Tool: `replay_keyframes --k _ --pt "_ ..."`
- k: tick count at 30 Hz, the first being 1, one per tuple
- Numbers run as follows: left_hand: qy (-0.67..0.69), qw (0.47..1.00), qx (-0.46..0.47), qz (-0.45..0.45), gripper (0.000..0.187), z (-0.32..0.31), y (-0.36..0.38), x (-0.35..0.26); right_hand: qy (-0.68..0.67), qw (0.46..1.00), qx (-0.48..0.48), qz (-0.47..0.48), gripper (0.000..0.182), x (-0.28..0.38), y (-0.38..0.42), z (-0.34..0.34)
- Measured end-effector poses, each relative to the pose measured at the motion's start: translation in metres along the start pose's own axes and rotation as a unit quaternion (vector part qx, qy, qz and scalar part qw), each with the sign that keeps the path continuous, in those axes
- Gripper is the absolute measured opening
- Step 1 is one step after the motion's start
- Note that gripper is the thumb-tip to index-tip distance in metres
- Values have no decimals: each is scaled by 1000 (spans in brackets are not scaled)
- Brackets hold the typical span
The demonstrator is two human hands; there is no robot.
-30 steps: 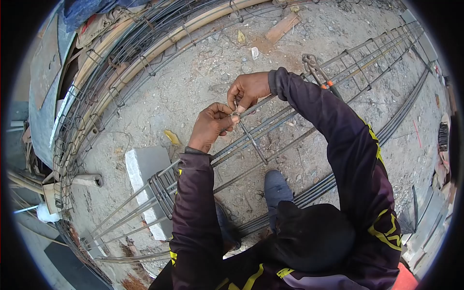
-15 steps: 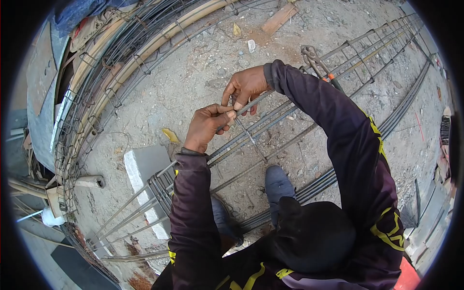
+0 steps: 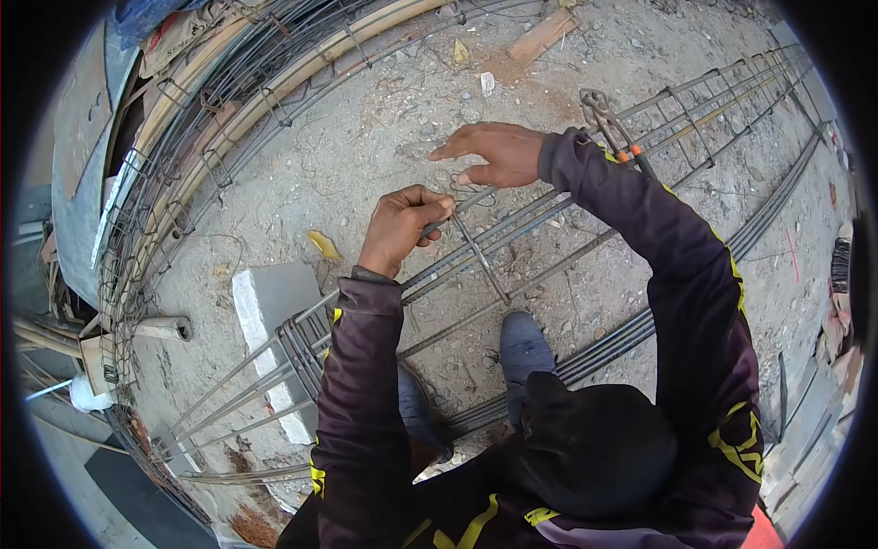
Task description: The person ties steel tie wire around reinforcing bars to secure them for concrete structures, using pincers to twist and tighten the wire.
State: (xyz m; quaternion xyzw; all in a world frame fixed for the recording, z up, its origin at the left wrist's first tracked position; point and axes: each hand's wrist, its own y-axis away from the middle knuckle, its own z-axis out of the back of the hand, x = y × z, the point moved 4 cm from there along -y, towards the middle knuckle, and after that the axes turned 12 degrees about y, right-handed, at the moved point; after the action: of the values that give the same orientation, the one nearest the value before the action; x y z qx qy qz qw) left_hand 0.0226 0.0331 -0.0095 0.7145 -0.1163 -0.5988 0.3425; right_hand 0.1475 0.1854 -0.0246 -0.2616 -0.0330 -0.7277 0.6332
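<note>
A long rebar cage (image 3: 535, 224) runs diagonally in front of me, with wire stirrups across its bars. My left hand (image 3: 402, 224) is closed, thumb and fingers pinched round the cage's upper rebar where a stirrup (image 3: 478, 252) meets it. To the right of it, my right hand (image 3: 498, 154) is held just above the bars, fingers apart and thumb spread, with nothing visible in it. A small loop of thin wire (image 3: 485, 194) shows near the bar below the right hand. Bolt cutters (image 3: 604, 119) with orange bands rest on the cage beside my right sleeve.
A pale block (image 3: 274, 316) supports the cage at left, near bunched stirrups (image 3: 300, 352). More rebar (image 3: 585, 361) lies by my shoes (image 3: 528, 352). Curved bars and bamboo (image 3: 311, 69) line the far left. A wood piece (image 3: 541, 38) lies on the gritty ground.
My right hand has come away from the left hand and opened, moving slightly right. The left hand stays at the same joint, and the view has shifted slightly.
</note>
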Motion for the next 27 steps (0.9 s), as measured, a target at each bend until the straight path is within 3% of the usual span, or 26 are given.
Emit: replay_keyframes --k 2,5,14,20,23,27 --pt "2 1000 -2 -7 17 -1 0 -2 23 999 -46 6 33 10 17 38" --pt "3 1000 -2 -9 16 0 0 -4 129 987 59 75 35 33 56 59" --pt "-4 1000 -8 -11 18 -2 -1 -2 242 951 191 -2 47 56 54 49" --pt "-5 1000 -16 -2 17 -2 -6 -1 222 928 299 -25 50 62 43 48" --pt "-6 1000 -21 -8 18 -3 -4 0 163 972 167 13 52 58 50 41" --pt "-18 1000 -21 -5 19 -3 -3 -4 203 962 184 2 53 54 59 46"
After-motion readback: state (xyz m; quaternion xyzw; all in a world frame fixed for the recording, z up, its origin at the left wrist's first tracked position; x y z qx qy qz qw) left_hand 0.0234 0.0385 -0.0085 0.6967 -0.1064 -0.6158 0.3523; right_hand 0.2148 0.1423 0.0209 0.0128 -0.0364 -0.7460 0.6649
